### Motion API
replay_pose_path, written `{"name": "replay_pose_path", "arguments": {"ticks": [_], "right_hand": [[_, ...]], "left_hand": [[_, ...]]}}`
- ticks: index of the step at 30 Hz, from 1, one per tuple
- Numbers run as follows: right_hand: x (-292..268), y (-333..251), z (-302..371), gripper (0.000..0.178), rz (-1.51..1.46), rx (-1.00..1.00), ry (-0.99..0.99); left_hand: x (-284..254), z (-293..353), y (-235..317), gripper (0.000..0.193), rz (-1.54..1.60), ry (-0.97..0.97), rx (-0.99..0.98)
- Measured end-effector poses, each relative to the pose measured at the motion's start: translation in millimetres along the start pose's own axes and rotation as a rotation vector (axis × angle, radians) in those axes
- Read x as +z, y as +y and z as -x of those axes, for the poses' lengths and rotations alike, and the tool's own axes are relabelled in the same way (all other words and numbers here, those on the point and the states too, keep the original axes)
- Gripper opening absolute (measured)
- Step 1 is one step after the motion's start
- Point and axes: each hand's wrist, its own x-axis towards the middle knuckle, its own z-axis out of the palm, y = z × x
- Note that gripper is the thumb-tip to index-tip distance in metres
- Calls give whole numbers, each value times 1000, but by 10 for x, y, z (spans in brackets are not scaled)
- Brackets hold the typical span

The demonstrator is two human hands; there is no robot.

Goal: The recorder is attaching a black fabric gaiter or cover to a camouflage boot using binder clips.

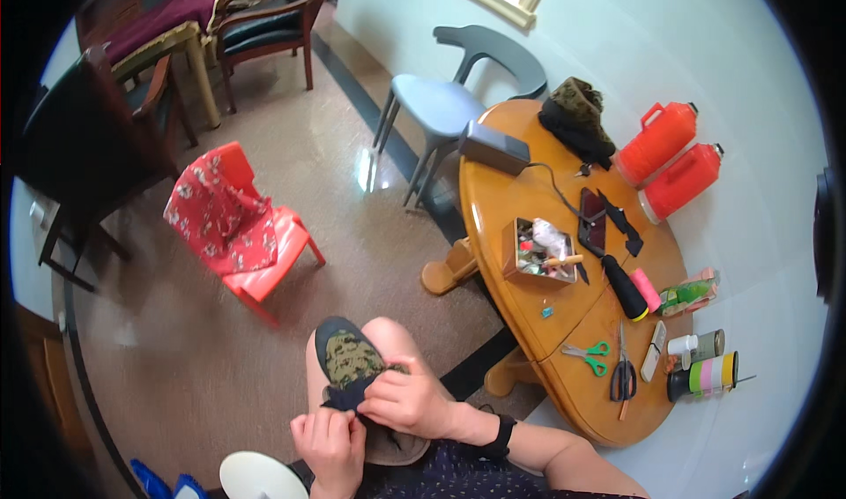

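A camouflage shoe (350, 356) with a dark toe rests on my lap, its toe pointing away from me. My right hand (410, 402) is closed in a pinch on a dark cloth strip (345, 396) at the shoe's opening. Close beside it, my left hand (328, 450) is curled with thumb and forefinger pressed together at the near edge of the same strip. Any needle or thread between the fingertips is too small to make out. The fingers partly hide the back of the shoe.
To my right, a wooden table (564, 340) holds green-handled scissors (595, 358), dark-handled scissors (623, 380), a box of sewing odds and ends (520, 256), a black thread cone (624, 287) and two red flasks (674, 182). A red chair (264, 261) draped with floral cloth stands ahead; a white round object (256, 477) is near my left.
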Motion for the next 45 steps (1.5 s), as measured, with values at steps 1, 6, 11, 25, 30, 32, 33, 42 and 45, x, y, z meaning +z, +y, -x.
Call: {"name": "replay_pose_path", "arguments": {"ticks": [1,6,11,25,30,32,33,42,45], "right_hand": [[-16,10,-24,11,8,-9,-11],[-117,192,-69,14,110,-17,58],[-125,180,-119,17,32,19,17],[-393,219,149,19,-342,443,140],[-510,376,230,26,-544,696,-16],[-539,415,175,27,-626,727,-218],[-543,424,174,27,-625,730,-219],[-771,432,67,21,-589,839,-474],[-859,422,103,16,-556,871,-424]], "left_hand": [[48,1,-9,20,4,21,-2],[94,-234,34,42,123,-27,74],[60,-213,17,41,176,-11,-7],[-6,-103,14,35,68,7,73],[18,-59,-49,35,72,53,87],[25,-59,-63,34,71,48,84],[24,-61,-64,33,75,51,82],[71,22,-120,31,92,90,63],[69,13,-129,32,99,97,67]]}}
